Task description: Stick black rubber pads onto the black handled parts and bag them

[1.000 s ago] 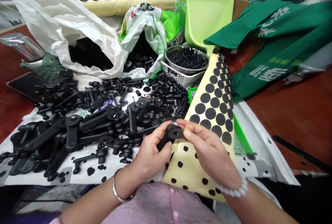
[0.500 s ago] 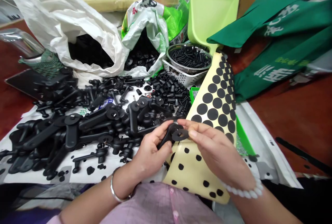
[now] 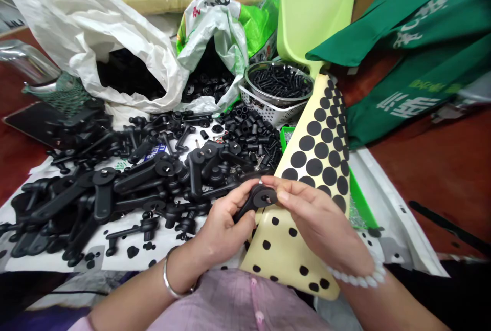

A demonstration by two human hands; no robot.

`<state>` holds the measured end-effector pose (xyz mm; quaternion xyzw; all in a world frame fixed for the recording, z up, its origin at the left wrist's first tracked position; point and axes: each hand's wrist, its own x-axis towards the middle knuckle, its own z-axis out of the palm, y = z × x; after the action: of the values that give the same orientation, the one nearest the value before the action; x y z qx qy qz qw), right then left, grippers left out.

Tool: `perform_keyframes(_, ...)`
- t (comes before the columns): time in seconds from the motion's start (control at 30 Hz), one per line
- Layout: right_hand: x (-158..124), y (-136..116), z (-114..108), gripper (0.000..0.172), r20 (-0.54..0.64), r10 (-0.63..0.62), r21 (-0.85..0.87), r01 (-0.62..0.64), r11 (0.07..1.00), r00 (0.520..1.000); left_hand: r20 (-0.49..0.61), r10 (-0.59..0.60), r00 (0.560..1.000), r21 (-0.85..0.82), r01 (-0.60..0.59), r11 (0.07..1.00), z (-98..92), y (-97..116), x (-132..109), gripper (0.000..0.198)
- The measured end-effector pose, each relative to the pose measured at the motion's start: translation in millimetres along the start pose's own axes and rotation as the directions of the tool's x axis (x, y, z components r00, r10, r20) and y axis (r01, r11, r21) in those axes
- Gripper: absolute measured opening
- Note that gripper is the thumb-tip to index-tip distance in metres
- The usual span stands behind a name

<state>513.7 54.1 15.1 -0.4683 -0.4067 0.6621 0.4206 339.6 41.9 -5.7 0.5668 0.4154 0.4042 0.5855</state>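
Observation:
My left hand [image 3: 222, 226] is closed around a black plastic arm part [image 3: 244, 210], its round end pointing up and to the right. A round black sticker [image 3: 263, 195] with a small centre hole lies against that round end. My right hand [image 3: 320, 223] pinches the sticker's right edge between thumb and fingertips. Beneath both hands runs a cream sticker sheet [image 3: 282, 264], with rows of black discs on its far part and only small black dots on its near part. To the left lies a pile of similar black arm parts [image 3: 103, 193].
Behind the pile stand a white sack [image 3: 169, 98] and a green-and-white bag [image 3: 238, 44], both holding black parts. A metal bowl of black screw-like pieces [image 3: 282, 83] sits in a white basket [image 3: 264, 108]. A light green dustpan [image 3: 314, 14] and green cloth bag [image 3: 383, 65] are at right.
The sticker was tilted and partly off the round end; now it lies over it, lined up with the end. Both hands have stayed in nearly the same place.

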Motion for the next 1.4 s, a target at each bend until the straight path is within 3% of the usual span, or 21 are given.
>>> perform_keyframes(0.3, 0, 6, 0, 0.024, -0.019, -0.015, -0.055, 0.014, 0.998, 1.0, 0.004, 0.002, 1.0, -0.063, -0.002, 0.998, 1.5, -1, -1, 0.05)
perform_keyframes(0.43, 0, 11, 1, 0.016, -0.046, -0.067, -0.098, 0.063, 0.993, 0.997, -0.007, -0.004, 1.0, -0.096, 0.003, 0.995, 2.0, -1, -2, 0.047)
perform_keyframes(0.8, 1, 15, 10, 0.015, -0.123, -0.113, -0.087, 0.103, 0.991, 0.986, -0.077, -0.045, 0.996, -0.033, 0.043, 0.999, 3.2, -4, -1, 0.044)
perform_keyframes(1.4, 2, 12, 18, 0.017, -0.186, -0.247, -0.27, 0.192, 0.944, 0.951, -0.127, -0.001, 0.992, 0.003, 0.002, 1.0, 3.5, -7, -1, 0.039)
